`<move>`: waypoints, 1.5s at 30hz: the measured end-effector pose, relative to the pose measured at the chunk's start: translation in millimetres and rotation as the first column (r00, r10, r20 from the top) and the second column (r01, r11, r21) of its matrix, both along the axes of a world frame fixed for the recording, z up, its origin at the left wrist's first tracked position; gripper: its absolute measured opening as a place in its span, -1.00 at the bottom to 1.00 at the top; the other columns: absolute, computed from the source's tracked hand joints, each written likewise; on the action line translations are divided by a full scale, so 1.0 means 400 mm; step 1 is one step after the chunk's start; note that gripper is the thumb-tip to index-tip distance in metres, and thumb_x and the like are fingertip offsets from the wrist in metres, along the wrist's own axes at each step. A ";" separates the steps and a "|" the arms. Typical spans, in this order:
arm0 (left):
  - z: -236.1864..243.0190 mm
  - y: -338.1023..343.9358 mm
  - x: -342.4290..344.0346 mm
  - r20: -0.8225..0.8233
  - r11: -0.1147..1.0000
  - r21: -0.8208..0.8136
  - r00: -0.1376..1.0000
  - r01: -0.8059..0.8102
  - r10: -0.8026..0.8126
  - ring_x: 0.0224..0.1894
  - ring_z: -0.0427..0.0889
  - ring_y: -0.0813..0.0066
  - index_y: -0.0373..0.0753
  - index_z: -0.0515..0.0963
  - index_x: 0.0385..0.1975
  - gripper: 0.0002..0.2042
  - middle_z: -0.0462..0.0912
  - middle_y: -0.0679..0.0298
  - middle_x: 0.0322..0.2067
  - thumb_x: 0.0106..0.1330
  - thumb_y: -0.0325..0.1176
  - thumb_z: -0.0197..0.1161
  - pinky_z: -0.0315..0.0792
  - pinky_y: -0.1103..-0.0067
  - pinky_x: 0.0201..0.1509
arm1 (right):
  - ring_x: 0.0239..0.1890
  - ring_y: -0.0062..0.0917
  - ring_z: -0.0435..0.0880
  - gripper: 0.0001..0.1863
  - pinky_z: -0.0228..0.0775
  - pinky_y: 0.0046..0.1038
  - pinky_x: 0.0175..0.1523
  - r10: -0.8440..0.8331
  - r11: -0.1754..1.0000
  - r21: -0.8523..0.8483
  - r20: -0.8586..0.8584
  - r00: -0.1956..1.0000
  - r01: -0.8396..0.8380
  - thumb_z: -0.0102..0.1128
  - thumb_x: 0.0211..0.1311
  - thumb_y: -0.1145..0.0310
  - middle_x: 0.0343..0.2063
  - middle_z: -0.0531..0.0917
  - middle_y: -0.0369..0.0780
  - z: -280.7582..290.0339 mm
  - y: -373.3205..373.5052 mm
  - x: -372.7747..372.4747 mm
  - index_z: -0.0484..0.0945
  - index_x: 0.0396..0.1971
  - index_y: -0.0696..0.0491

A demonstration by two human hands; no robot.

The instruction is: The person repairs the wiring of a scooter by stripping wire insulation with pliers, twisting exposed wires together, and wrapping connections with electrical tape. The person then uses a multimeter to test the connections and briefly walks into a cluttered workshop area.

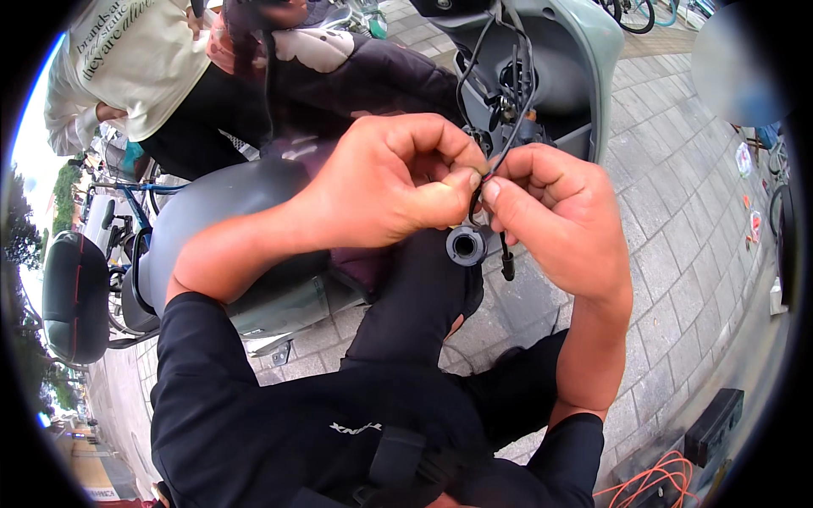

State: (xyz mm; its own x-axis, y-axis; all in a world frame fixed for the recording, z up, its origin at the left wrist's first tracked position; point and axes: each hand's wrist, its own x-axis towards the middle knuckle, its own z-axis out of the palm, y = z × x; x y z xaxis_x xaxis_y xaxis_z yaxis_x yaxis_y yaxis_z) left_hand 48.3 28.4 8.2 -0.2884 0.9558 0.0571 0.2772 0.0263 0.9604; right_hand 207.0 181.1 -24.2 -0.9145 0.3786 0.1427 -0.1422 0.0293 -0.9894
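My left hand (398,182) and my right hand (559,212) meet in front of a grey scooter, fingertips almost touching. Between thumb and finger, each hand pinches a thin dark electrical wire (511,146), with a speck of red at the pinch. The wire runs up to a bundle of cables (518,68) in the scooter's opened front. Just below my fingers hangs a round grey-black part with a hole (465,245), perhaps a socket or lock. Beside it dangles a black connector (507,267). The exact joint in the wire is hidden by my fingertips.
The scooter's seat (220,212) lies to the left, with a black backrest (74,296) behind. A person in a cream top (140,68) stands beyond it. At lower right are orange cord (656,481) and a black box (714,426) on the paving (660,254).
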 end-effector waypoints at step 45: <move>-0.059 -0.007 0.030 0.318 0.975 -0.097 0.934 0.200 -0.160 -0.39 0.73 0.55 -0.35 0.52 -0.13 -0.71 0.64 0.25 -0.35 0.61 -0.19 0.10 0.56 0.68 -0.56 | -0.40 -0.72 0.61 -0.80 0.49 -0.63 -0.29 -0.061 0.989 -0.140 -0.143 0.988 0.041 0.28 0.41 0.46 -0.36 0.70 -0.27 -0.089 -0.016 0.036 0.64 -0.09 0.28</move>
